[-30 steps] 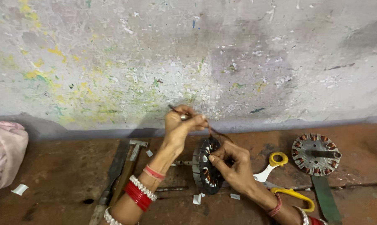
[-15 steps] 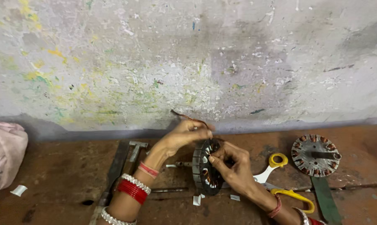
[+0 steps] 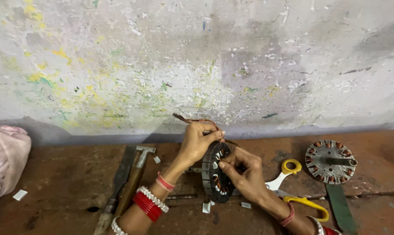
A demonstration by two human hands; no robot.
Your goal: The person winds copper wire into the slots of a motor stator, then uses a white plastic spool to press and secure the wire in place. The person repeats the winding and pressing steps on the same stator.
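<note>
The left hand is pinching a thin coppery-brown wire strand between closed fingertips, drawing it up from the round, slotted grey metal stator core, which is standing on edge on the worn reddish-brown bench. The right hand is steadying the core, fingers curled against its face. This looks like winding work (mid-pass); the next move probably calls for steady tension into a slot. A wooden-handled hammer, yellow-handled scissors and a second wound stator are lying nearby, below a paint-flecked wall.

scissors yel hndls | bangles red/wht | cloth pink
</note>
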